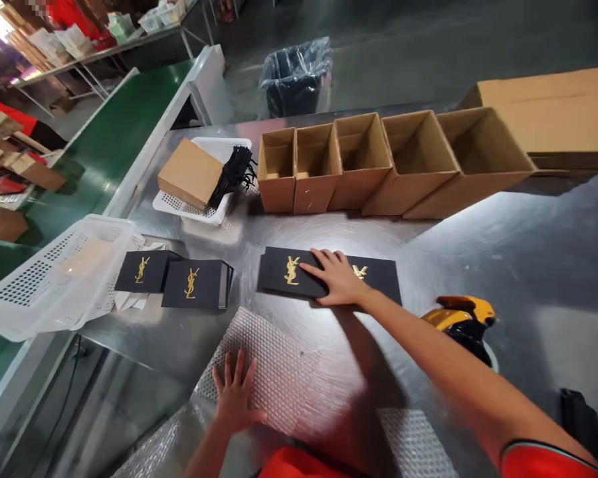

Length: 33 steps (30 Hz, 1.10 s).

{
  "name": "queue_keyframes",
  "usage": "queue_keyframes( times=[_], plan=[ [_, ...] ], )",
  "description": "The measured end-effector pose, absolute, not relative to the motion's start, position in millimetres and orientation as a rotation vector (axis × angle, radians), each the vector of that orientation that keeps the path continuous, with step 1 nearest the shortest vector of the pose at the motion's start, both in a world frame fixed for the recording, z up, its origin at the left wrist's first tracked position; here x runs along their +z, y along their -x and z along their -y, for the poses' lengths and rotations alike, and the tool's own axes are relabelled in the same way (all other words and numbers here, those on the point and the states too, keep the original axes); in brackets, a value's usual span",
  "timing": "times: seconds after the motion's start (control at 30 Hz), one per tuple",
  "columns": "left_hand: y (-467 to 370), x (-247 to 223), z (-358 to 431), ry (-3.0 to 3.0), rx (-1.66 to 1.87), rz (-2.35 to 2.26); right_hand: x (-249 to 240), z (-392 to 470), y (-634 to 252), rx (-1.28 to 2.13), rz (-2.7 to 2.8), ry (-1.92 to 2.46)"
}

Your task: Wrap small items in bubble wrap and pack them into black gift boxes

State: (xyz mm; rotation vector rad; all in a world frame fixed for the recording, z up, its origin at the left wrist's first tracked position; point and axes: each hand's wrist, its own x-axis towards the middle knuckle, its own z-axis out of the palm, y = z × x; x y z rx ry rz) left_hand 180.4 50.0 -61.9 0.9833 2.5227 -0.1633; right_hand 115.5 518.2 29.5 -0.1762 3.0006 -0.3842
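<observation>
My right hand [341, 277] lies across the black boxes with gold logos [274, 272], its fingers spread and touching their tops near the middle of the table. Below and to the left, my left hand [236, 392] rests flat on a sheet of bubble wrap [279, 378], fingers apart. Two more stacks of black gold-logo boxes stand to the left, one stack [206, 282] slightly in front of the other [139, 269]. Nothing shows gripped in either hand.
Several open cardboard boxes [316, 189] line the table's back. A white basket [192, 212] holds a brown box [192, 172] and black cords [236, 169]. A yellow tape dispenser [468, 318] sits right. Beyond are a white crate [30, 292], green conveyor [124, 126] and lined bin [296, 86].
</observation>
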Motion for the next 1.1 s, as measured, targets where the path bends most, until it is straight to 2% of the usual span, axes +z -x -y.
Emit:
queue_keyframes(
  times=[0.13, 0.23, 0.33, 0.47, 0.57, 0.67, 0.77, 0.87, 1.0, 1.1],
  plan=[
    [-181, -55, -55, -0.959, -0.153, -2.493, 21, -583, -144, -0.305, -3.070, 0.063],
    [-174, -40, -63, -0.928, -0.123, -2.418, 32, -573, -143, -0.289, -3.124, -0.051],
    [-160, -19, -68, -0.934, -0.059, -2.305, 61, -493, -109, -0.411, -3.172, 0.012],
    [-142, 3, -68, -0.956, 0.083, -2.236, 95, -348, -30, -0.588, -3.051, 0.476],
    [-136, 6, -69, -0.951, 0.124, -2.210, 103, -278, 24, -0.474, -2.968, 0.576],
    [-135, 4, -72, -0.908, 0.149, -2.164, 102, -255, 49, -0.345, -2.907, 0.546],
    [-134, 2, -72, -0.869, 0.153, -2.140, 107, -267, 44, -0.371, -2.941, 0.573],
    [-132, -3, -69, -0.888, 0.142, -2.107, 125, -314, 20, -0.417, -3.023, 0.551],
    [-137, -20, -67, -0.917, 0.094, -2.134, 149, -429, -43, -0.325, -3.198, 0.319],
    [-146, -37, -68, -0.893, -0.039, -2.276, 149, -518, -102, -0.176, -3.242, 0.057]
  ],
)
